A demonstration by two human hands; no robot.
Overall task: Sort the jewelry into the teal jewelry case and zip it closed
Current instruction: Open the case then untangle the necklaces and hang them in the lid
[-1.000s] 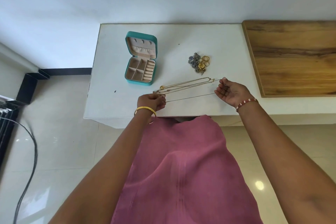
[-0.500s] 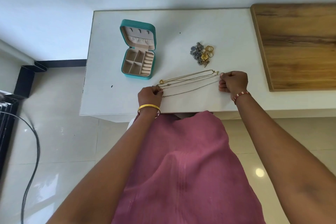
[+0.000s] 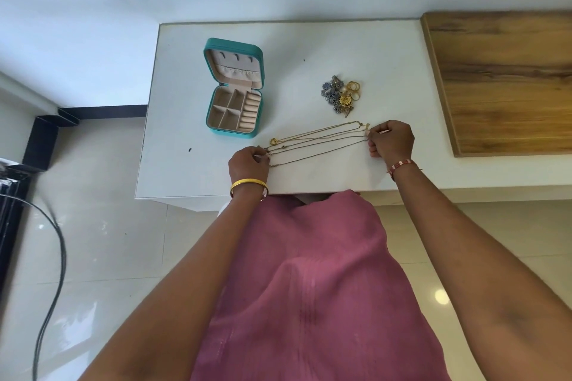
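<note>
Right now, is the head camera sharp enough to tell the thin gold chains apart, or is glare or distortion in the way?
Head view: the thin gold chains read as separate strands on the white tabletop, no glare there; bright reflections sit only on the glossy floor tiles; wide-angle bending curves the table edges; the small mixed jewelry pile is too fine to sort out; the open teal jewelry case is evenly lit.
</note>
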